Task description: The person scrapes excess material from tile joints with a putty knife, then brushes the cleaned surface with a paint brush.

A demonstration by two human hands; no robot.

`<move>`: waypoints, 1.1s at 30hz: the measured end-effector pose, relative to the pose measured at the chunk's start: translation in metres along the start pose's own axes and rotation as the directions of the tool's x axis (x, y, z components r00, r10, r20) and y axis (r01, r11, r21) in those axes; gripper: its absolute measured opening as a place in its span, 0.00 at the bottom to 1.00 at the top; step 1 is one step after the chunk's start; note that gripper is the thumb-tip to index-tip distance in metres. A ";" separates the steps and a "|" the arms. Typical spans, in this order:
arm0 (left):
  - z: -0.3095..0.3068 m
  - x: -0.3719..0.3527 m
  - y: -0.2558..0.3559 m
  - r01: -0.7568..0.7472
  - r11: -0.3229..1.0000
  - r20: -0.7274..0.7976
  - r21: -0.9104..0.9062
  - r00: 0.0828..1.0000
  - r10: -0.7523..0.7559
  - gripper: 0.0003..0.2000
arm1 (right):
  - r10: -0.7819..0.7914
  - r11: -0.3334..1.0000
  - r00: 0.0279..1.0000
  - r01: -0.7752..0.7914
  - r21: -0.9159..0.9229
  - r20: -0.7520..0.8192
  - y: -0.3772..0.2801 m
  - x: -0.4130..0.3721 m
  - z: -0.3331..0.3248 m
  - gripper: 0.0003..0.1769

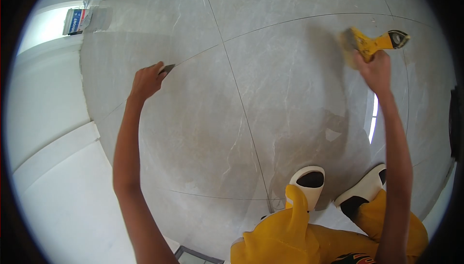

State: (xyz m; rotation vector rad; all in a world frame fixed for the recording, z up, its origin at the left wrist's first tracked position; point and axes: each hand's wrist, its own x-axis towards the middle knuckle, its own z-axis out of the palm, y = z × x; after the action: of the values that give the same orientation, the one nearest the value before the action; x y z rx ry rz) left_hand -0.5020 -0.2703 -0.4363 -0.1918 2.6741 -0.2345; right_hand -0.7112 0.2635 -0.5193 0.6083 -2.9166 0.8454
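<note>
My left hand [146, 80] is closed around a small dark tool [167, 68], whose tip rests on a grout line of the grey marble-look tiled floor [270, 85]. Far to the right, my right hand [373, 69] grips a yellow-handled scraper [372, 42], its wide blade lying against the floor tile. Both arms reach out over the tiles. My feet wear white slippers [309, 179], and my yellow trousers [285, 235] show at the bottom.
A white wall or skirting [53, 119] runs along the left side. A white and blue bag [77, 21] stands at the far upper left. Thin grout lines [241, 104] cross the floor. A bright reflection [373, 119] lies by my right arm.
</note>
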 end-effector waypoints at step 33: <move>0.008 0.136 0.044 -0.167 0.899 -0.162 -0.404 0.981 0.109 0.10 | 0.201 0.975 0.969 -0.212 0.062 0.143 0.054 0.034 -0.010 0.25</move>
State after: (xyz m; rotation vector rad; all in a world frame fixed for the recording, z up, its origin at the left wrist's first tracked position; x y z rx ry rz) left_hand -0.6235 -0.2517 -0.5091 -0.1165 2.8266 0.3881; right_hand -0.7642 0.2979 -0.5331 0.3842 -3.1260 0.9774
